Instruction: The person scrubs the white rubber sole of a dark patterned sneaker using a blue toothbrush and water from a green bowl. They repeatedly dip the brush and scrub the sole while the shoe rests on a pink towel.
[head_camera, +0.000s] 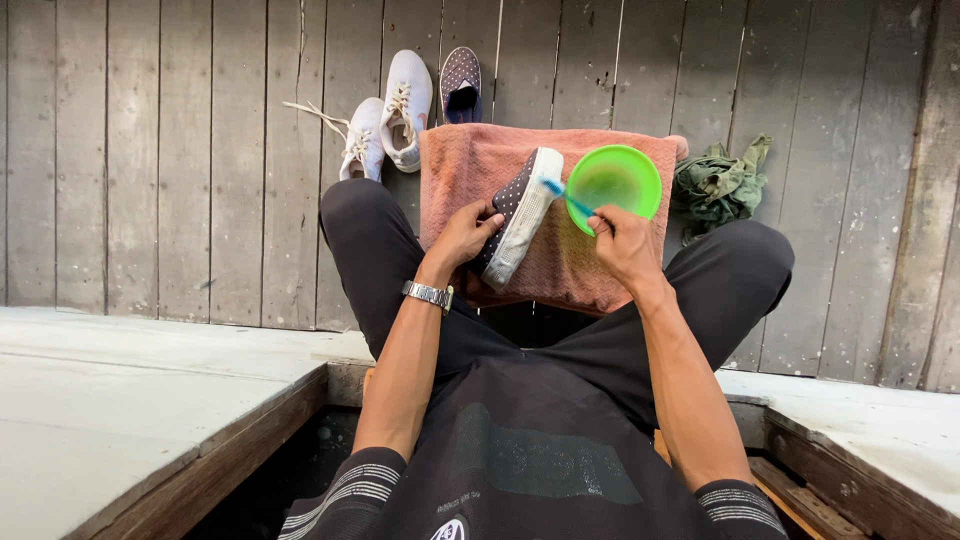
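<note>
My left hand (462, 232) grips a dark polka-dot slip-on shoe (517, 212) with a white sole, held on its side over a pink towel (470, 160) spread on the plank floor. My right hand (622, 243) holds a blue toothbrush (566, 196) whose bristle end touches the shoe's white sole edge. A green plastic bowl (614, 182) sits on the towel just beyond my right hand. A metal watch is on my left wrist.
A pair of white laced sneakers (388, 125) and the matching dotted shoe (460, 85) lie beyond the towel. A crumpled green cloth (718, 180) lies to the right. Raised pale wooden ledges (120, 400) flank my seat on both sides.
</note>
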